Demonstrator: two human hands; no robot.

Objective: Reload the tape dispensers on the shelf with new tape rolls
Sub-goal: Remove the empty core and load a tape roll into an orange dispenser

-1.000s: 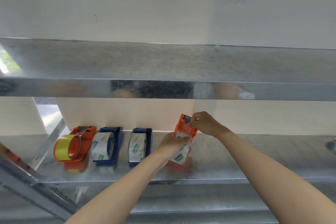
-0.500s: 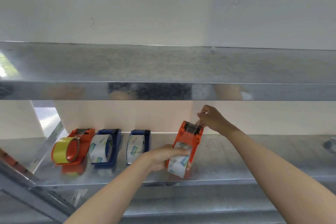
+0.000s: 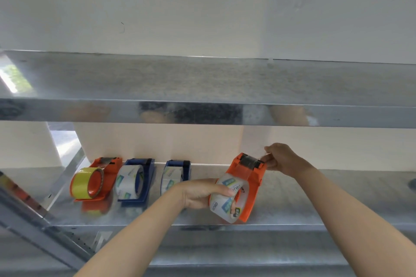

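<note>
The shelf (image 3: 292,200) under my hands is dull, speckled galvanised metal. At my twelve o'clock I grip a smooth orange plastic dispenser (image 3: 249,177), its clear tape roll (image 3: 225,204) glossy.

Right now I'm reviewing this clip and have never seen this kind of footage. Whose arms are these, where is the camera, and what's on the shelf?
There is no robot: the arms belong to a person, filmed by one wide-angle camera on their head. On the metal shelf three loaded dispensers stand in a row: orange with yellow tape, then two blue ones with clear tape. The left hand grips a fourth, the orange dispenser, by its clear roll. The right hand pinches the tape end at the cutter.
</note>
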